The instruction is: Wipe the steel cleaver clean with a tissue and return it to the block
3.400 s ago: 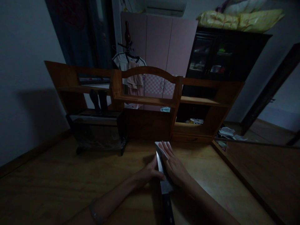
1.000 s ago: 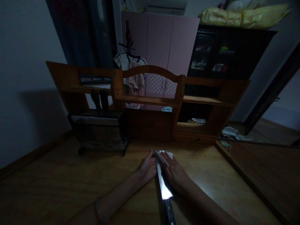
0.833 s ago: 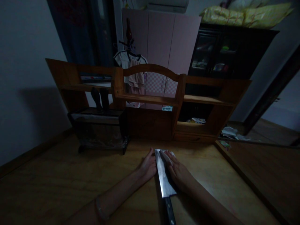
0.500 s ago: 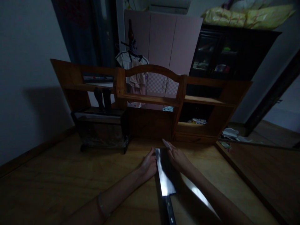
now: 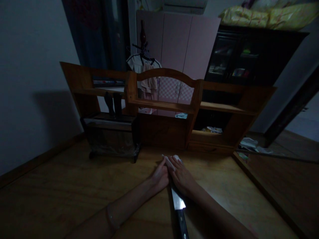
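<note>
A cleaver [image 5: 177, 201] with a wide steel blade and a black handle lies on the wooden table [image 5: 74, 186], handle towards me. My left hand [image 5: 160, 175] rests flat against the blade's left edge, fingers stretched out. My right hand [image 5: 182, 179] lies over the far half of the blade, fingers extended, pressing a small white folded cloth [image 5: 170, 161] onto the steel near the tip. Most of the blade is hidden under my hands.
A dark knife block [image 5: 112, 134] with two handles standing up sits at the back left of the table. A wooden shelf unit [image 5: 199, 106] runs along the far edge. Beyond it stand a pink wardrobe and a dark cabinet.
My right hand has come back down from the lifted position and now covers the far blade with the cloth. My left hand has shifted slightly right against the blade.
</note>
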Demonstrator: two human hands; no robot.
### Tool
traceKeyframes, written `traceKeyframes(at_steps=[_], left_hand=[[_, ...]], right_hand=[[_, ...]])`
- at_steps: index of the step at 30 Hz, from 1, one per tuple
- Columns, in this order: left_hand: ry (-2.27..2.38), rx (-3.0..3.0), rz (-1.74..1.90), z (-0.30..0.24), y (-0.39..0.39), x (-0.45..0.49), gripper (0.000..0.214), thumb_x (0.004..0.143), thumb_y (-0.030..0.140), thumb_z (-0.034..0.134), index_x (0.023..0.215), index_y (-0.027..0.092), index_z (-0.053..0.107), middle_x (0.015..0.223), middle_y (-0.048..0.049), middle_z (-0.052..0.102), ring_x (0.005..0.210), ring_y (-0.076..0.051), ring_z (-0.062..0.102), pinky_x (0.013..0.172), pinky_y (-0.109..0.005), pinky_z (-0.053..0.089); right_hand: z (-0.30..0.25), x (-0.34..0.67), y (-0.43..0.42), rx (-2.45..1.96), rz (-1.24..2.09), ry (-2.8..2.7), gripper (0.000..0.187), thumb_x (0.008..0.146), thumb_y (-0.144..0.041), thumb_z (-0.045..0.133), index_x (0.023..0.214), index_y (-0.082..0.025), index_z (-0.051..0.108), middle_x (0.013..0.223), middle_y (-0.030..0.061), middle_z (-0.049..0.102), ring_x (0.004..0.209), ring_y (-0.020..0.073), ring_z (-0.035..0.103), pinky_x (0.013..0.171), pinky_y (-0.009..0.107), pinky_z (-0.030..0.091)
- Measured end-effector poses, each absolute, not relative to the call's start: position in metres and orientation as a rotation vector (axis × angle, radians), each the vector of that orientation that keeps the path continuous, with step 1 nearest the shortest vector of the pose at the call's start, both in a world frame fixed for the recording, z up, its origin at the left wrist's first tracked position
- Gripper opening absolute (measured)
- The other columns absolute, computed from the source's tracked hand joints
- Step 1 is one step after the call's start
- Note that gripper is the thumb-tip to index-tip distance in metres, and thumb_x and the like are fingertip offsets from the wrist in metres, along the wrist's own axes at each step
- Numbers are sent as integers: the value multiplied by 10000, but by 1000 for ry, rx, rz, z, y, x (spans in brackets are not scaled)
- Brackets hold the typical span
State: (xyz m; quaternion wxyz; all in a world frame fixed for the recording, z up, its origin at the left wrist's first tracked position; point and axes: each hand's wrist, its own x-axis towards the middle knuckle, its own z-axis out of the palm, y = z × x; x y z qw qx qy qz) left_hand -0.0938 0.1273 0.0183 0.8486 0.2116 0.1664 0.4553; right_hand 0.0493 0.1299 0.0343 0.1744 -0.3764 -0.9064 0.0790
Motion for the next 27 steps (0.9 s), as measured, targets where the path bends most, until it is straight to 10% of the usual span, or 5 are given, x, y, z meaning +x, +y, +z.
traceKeyframes(at_steps=[9, 27], left_hand=[[476, 441, 958, 23, 126, -94, 575, 979, 539, 327, 952, 80, 671, 908, -165, 727, 914, -267, 677, 914, -364, 443], [548, 358, 1003, 36, 120, -89, 406, 994, 416, 403, 1031, 89, 641, 916, -116, 725, 824, -200, 685, 906, -323, 462]], right_hand=[[23, 84, 132, -1127, 336, -2450, 527, 1026, -384, 204, 1533, -242, 200, 1587, 32, 247, 1478, 212, 136, 1204, 476, 222], [34, 96, 139, -1208, 436, -2369, 522, 1020, -389, 221, 1480, -189, 365, 1507, 84, 406, 1404, 235, 353, 1159, 448, 322]])
